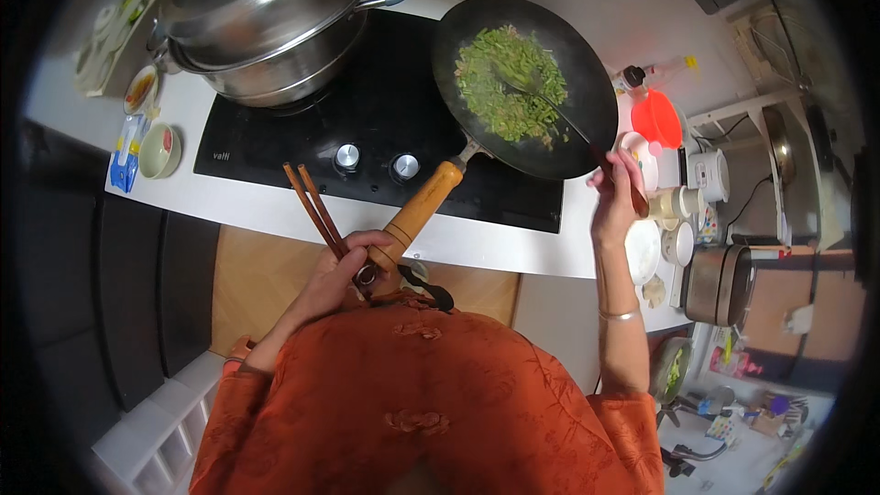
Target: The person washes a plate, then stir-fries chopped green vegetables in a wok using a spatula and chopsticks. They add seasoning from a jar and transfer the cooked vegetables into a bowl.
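My left hand [344,275] grips the end of the wooden wok handle [419,213] and also holds a pair of brown chopsticks [316,213], their tips up and to the left. The dark wok [584,96] sits over the right side of the black cooktop [275,151]. Chopped green vegetables with small pinkish bits [509,89] lie spread inside it. In my right hand [615,199] is a spatula [574,125] with a dark handle. Its head rests among the greens and is partly hidden by them.
A large lidded steel pot [275,34] stands on the cooktop's left. A pale green bowl [159,151] and a blue packet [127,158] lie left of it. At right are a red bowl [656,119], white plate [642,251], cups [677,203] and rice cooker [708,175].
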Available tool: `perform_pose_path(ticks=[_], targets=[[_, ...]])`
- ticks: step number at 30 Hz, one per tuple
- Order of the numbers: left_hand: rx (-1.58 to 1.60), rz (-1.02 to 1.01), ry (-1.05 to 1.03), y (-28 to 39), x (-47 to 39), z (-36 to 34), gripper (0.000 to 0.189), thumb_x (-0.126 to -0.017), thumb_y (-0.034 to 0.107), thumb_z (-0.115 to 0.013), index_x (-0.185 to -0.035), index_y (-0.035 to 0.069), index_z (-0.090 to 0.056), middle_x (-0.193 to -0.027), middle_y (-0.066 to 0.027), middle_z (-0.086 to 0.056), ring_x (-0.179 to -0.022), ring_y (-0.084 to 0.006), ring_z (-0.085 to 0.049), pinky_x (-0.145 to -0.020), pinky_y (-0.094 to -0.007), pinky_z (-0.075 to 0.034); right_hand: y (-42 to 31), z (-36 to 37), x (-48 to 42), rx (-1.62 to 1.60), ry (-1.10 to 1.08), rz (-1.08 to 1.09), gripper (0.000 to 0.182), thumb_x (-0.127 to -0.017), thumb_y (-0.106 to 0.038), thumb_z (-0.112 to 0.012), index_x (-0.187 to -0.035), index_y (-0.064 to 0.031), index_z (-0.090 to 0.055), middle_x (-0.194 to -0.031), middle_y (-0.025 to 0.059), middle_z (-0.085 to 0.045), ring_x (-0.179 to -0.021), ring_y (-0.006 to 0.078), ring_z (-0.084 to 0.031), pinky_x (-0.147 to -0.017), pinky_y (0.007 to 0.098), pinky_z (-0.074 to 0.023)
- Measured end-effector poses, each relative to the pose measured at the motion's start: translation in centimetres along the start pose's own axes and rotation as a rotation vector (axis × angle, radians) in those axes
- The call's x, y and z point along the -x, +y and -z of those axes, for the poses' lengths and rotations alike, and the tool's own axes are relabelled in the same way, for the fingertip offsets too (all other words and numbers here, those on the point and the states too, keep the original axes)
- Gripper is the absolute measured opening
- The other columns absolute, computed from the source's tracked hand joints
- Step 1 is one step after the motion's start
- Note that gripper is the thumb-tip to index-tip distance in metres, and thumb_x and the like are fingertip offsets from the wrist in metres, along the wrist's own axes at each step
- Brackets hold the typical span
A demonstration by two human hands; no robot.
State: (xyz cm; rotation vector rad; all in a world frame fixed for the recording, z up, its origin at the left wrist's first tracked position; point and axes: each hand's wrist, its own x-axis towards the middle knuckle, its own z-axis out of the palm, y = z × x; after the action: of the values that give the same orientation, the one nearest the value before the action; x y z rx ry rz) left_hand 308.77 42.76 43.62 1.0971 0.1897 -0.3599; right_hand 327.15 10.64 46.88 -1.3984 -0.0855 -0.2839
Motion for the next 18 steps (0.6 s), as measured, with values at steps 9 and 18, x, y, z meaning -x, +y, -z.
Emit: perform_pose_path(ticks=[9, 18], targets=[[0.056, -0.085, -0.032, -1.0, -0.1, 0.5, 0.03, -0.093, 0.024, -0.037, -0.114, 0.007, -0.049, -0.082, -0.0065, -0.055, -0.067, -0.01, -0.047, -0.06, -0.0226, -0.038, -1.4, 4.8, 2.3, 0.267, -0.015, 0.004, 0.024, -0.087, -0.01, -0.049, -0.104, 0.0052, -0.051, -0.09, 0.0106, -0.058, -0.063, 0.0148, -0.052, -0.059, 0.0275, -0.0457], [-0.006, -0.121, -0.051, -1.1, -0.1, 0.7, 0.032, -0.093, 0.028, -0.035, -0.115, 0.008, -0.047, -0.081, -0.0082, -0.055, -0.061, -0.0106, -0.046, -0.055, -0.022, -0.037, -17.4, 1.1, -5.6, 0.513, -0.175, -0.067, 0.034, -0.083, -0.025, -0.05, -0.099, 0.0049, -0.056, -0.078, 0.0057, -0.059, -0.046, 0.0057, -0.044, -0.038, 0.0175, -0.0322]])
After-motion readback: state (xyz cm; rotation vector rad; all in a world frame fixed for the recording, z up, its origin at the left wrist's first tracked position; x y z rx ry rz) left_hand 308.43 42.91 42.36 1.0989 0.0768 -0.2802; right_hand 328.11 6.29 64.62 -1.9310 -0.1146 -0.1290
